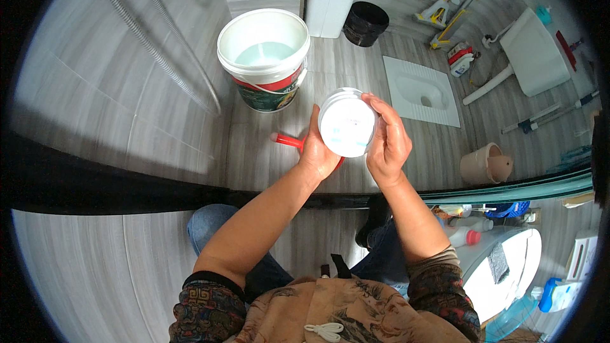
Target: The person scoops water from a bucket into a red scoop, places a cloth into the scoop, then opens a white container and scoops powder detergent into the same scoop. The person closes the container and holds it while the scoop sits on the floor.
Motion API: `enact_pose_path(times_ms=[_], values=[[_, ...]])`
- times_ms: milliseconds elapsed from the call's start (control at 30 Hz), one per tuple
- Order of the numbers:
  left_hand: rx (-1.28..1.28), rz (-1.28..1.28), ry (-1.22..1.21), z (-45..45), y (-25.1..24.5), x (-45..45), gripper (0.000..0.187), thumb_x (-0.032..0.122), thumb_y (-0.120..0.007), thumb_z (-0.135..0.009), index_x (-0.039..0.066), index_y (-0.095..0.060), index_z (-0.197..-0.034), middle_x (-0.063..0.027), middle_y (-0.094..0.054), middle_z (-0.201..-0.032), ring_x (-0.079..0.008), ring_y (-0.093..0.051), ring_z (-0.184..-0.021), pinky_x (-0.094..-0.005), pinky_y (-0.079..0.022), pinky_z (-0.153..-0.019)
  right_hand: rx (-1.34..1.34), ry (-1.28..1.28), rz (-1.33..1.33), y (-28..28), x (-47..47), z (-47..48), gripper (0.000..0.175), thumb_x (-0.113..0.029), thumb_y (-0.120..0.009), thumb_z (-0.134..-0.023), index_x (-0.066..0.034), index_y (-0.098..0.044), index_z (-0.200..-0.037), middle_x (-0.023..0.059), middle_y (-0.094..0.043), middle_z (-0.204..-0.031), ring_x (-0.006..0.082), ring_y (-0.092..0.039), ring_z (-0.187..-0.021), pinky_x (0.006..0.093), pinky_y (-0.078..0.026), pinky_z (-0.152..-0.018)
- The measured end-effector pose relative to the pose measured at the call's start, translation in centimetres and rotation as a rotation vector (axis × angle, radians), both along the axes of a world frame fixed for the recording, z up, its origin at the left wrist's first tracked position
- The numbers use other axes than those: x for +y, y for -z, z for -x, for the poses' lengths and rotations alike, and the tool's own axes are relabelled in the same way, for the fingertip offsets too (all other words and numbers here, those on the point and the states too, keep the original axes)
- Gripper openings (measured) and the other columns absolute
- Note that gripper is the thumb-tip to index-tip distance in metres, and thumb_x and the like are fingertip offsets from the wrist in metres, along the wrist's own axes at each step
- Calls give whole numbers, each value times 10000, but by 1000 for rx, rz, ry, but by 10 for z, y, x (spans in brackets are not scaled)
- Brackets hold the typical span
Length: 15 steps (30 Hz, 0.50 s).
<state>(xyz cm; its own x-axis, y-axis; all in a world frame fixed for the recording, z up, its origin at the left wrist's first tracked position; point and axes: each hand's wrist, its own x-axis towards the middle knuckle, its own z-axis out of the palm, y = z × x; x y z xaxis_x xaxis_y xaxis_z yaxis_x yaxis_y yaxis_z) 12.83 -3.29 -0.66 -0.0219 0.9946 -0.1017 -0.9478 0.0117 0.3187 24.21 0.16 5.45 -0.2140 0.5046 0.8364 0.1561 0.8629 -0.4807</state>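
Note:
Between both hands is a round white container [348, 126], its flat circular face turned up towards me and brightly lit. My left hand [320, 147] supports its left and lower side. The fingers of my right hand [388, 138] curl around its right rim. Below my left hand, a red object with a handle [287, 140] shows on the tiled floor, partly hidden by the hand. A large plastic bucket [267, 90] with a red and green label stands beyond my left hand, holding clear liquid.
Back right lies a white squat toilet [405, 90]. Behind it are a black bucket [366, 24], a tall white bin [330, 5] and mops [436, 12]. A pink bucket [479, 164] stands at right. A dark threshold [162, 190] crosses before my knees; metal shower hoses [143, 33] hang left.

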Motion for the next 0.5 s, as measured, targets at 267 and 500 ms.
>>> enact_pose_path(times_ms=[267, 500], values=[[-6, 37, -19, -1, -1, 0, 574, 545, -379, -981, 102, -502, -1325, -43, -560, -1306, -206, -514, -1210, -387, -387, -1058, -44, -20, -2, 2, -2, -1, 279, 130, -393, -932, 85, -549, -1159, 227, -639, -1129, 315, -620, -1109, 387, -487, -968], [-5, 77, -22, -1, -1, 0, 568, 545, -367, -986, 104, -510, -1313, -39, -567, -1292, -203, -516, -1207, -385, -386, -1058, -72, -10, -5, 3, -2, -2, 290, 131, -391, -933, 84, -545, -1174, 226, -635, -1141, 311, -619, -1110, 383, -485, -971]])
